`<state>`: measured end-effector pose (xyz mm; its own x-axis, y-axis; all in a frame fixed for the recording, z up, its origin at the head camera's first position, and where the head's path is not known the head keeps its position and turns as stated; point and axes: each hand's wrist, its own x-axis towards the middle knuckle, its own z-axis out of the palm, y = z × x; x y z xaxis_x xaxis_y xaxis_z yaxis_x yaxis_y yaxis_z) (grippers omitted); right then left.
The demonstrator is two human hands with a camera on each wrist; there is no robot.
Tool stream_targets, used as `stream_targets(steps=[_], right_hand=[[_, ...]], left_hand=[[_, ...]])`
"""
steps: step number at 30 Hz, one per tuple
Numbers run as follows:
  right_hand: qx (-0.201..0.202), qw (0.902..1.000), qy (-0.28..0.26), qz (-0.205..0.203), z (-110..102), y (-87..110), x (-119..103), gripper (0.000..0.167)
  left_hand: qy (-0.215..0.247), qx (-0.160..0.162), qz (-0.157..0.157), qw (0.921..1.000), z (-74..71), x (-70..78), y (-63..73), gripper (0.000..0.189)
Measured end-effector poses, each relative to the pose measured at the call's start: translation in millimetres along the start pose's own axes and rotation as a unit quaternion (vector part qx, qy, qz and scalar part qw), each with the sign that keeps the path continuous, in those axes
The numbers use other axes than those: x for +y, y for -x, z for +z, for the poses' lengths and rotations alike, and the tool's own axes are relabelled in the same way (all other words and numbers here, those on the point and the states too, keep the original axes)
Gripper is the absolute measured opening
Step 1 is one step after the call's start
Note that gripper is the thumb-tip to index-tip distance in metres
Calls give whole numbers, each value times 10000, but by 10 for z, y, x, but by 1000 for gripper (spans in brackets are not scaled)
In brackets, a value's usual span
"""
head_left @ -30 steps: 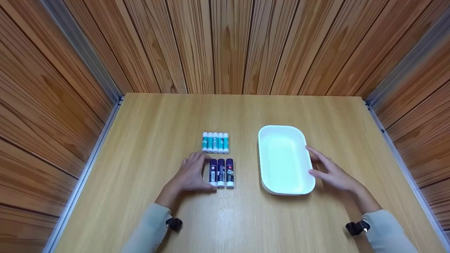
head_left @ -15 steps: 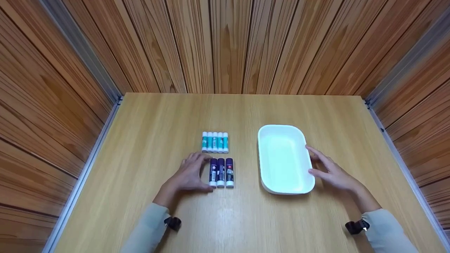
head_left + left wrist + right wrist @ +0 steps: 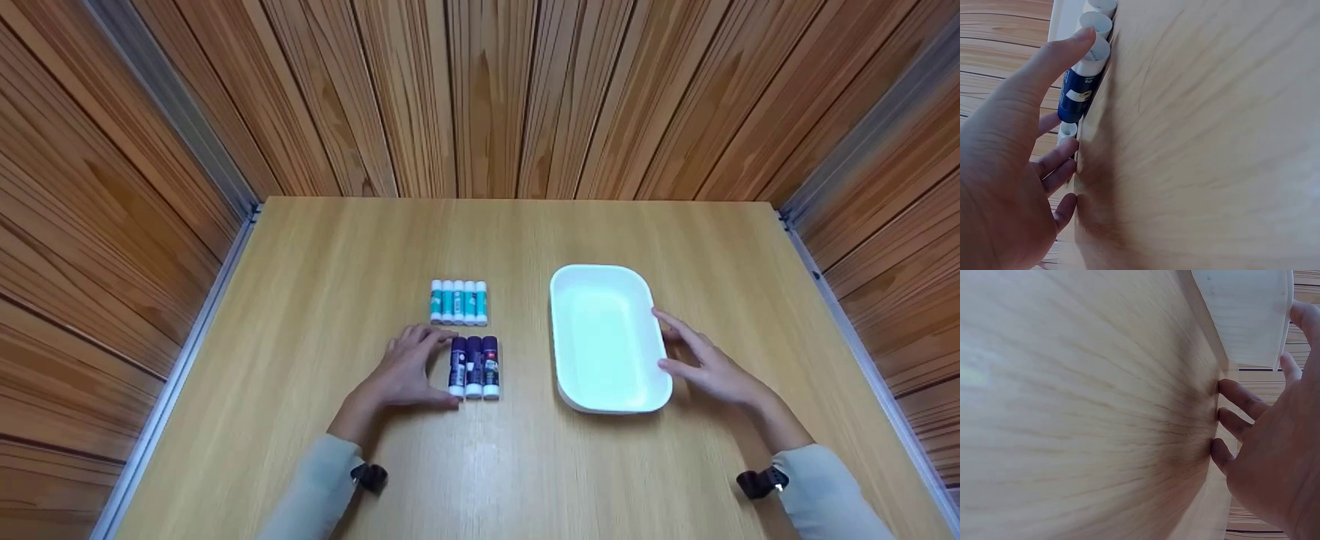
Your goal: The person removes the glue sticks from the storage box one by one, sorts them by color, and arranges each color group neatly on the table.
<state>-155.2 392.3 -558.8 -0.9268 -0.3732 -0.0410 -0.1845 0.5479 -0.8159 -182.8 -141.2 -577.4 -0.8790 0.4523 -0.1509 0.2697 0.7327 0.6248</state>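
Note:
Three dark-blue glue sticks with white bases lie side by side on the table, their caps pointing away. My left hand point(image 3: 405, 371) is at the leftmost glue stick point(image 3: 457, 367), with the thumb at its white base and the index finger at its cap end, pinching it lengthwise. In the left wrist view the thumb overlaps the white end of that stick point(image 3: 1089, 66). To the right, a white plastic tray point(image 3: 556, 337) stands upright. My right hand point(image 3: 716, 371) touches the tray's right side with thumb and index finger; its other fingertips rest on the table point(image 3: 1100, 439).
Behind the dark sticks lies a tight row of several smaller teal-and-white glue sticks point(image 3: 458, 303). Wood-plank walls point(image 3: 487, 97) close off the back and both sides. A dark wrist device point(image 3: 370, 477) sits at the left cuff, another device point(image 3: 761, 484) at the right.
The left and middle dark glue sticks have shifted slightly right, closing the gap to the third. My left fingertips moved right with them. The right hand and the tray stay in place.

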Motion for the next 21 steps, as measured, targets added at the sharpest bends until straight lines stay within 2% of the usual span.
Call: stream_targets(steps=[6,21], right_hand=[[-25,9999,67,94,-11,0,-2,82],[-14,10000,13,-3,-3,2,0,81]], left_hand=[[14,-18,29,10000,-11,6,11,115],[-7,-48,-70,10000,-1,4,2,115]])
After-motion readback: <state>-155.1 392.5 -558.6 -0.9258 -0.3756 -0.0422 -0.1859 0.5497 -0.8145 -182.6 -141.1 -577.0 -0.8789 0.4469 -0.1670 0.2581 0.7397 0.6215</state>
